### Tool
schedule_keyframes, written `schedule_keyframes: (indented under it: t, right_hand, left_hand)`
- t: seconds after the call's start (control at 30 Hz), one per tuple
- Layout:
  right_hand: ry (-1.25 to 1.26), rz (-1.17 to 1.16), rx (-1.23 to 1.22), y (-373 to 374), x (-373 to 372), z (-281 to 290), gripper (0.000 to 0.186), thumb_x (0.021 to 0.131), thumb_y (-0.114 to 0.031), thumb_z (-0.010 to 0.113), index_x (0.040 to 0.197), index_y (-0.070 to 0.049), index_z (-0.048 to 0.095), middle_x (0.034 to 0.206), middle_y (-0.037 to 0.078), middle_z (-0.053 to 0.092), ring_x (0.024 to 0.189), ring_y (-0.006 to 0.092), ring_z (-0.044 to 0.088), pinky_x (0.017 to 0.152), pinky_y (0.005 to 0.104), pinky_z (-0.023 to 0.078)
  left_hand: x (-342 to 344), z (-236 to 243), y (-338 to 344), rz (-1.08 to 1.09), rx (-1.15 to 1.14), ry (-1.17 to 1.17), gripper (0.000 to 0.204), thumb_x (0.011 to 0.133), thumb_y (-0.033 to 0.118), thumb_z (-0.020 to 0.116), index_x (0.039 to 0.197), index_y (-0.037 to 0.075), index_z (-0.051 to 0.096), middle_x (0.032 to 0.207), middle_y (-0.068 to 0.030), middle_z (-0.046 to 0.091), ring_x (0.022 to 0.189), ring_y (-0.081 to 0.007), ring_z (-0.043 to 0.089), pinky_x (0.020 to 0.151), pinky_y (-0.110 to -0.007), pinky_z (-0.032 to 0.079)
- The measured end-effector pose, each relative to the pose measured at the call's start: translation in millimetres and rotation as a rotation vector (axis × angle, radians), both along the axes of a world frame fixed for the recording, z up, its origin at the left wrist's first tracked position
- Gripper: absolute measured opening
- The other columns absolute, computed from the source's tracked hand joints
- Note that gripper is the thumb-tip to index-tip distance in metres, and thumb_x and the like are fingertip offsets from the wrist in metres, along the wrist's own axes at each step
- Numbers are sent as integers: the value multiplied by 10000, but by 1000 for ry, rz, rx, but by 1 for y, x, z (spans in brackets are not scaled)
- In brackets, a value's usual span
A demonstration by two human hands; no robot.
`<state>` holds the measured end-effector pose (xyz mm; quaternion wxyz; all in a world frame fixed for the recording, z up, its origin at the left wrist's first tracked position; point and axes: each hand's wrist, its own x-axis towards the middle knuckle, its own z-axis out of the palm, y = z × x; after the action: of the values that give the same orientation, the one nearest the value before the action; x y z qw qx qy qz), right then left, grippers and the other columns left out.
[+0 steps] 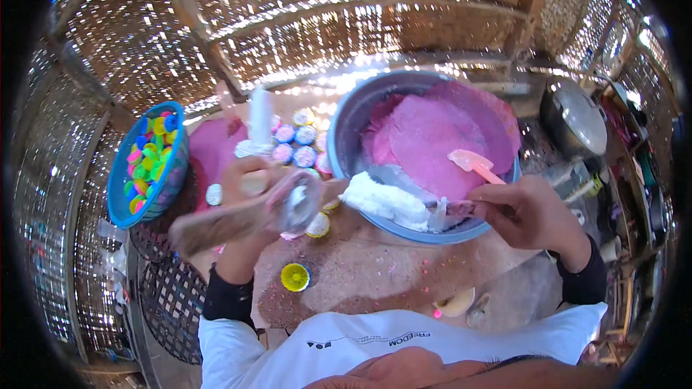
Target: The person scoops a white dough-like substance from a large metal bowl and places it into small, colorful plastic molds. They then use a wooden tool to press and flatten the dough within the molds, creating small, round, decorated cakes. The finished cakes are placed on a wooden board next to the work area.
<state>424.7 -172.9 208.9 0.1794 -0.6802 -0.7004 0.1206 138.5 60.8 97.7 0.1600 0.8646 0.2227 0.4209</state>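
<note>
Nearest the wearer, a single yellow cup (295, 277) stands on the worktop (367, 266), apart from the others; its fluted inside is visible and looks unfilled.

Beyond it, the two hands are apart. The left hand (245, 181) is closed on a round-ended wooden tool (231, 227), blurred, with white material inside the round end. The right hand (532, 210) grips a flat tool (461, 208) loaded with a white mass (389, 200) over the near rim of the blue basin (347, 140). Contact between this hand and the pink spatula (468, 161) cannot be confirmed.

The basin holds a large pink mass (425, 140). Left of the basin, white-topped cups (305, 135) sit close together; these appear complete. Farther left, a blue basket (171, 179) contains many bright cups (153, 162), apparently unfilled.

Assessment: work is partway. One batch looks filled; the lone cup and, probably, the basket's contents remain, with ample material available.

Farthest out are a lidded pot (577, 119), at right, and a woven wall (303, 36).
</note>
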Motion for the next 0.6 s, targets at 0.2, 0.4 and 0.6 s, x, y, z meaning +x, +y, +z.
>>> schedule_keyframes:
  t: [0.2, 0.4, 0.6]
  right_hand:
    - [-329, 70, 319, 14, -28, -13, 146, 804, -228, 554, 908, -186, 647, 564, 108, 561, 522, 281, 586, 465, 392, 446]
    - [-503, 71, 289, 32, -109, -16, 312, 759, -177, 562, 1067, -128, 588, 616, 91, 576, 497, 260, 583, 430, 369, 449]
    - [-512, 85, 486, 19, -153, -42, 306, 762, -108, 505, 1043, 9, 529, 704, 98, 584, 524, 214, 605, 409, 316, 455]
  left_hand:
    - [28, 36, -37, 67, 624, 166, 254, 646, 279, 721, 817, 115, 628, 804, -73, 517, 741, -257, 514, 613, -378, 397]
    - [19, 33, -62, 340, 414, 205, 322, 573, 262, 729, 884, 202, 674, 950, -68, 578, 822, -248, 531, 708, -419, 419]
    - [-15, 49, -44, 314, 572, 142, 224, 685, 255, 681, 821, 85, 628, 840, -132, 562, 796, -321, 540, 658, -424, 398]
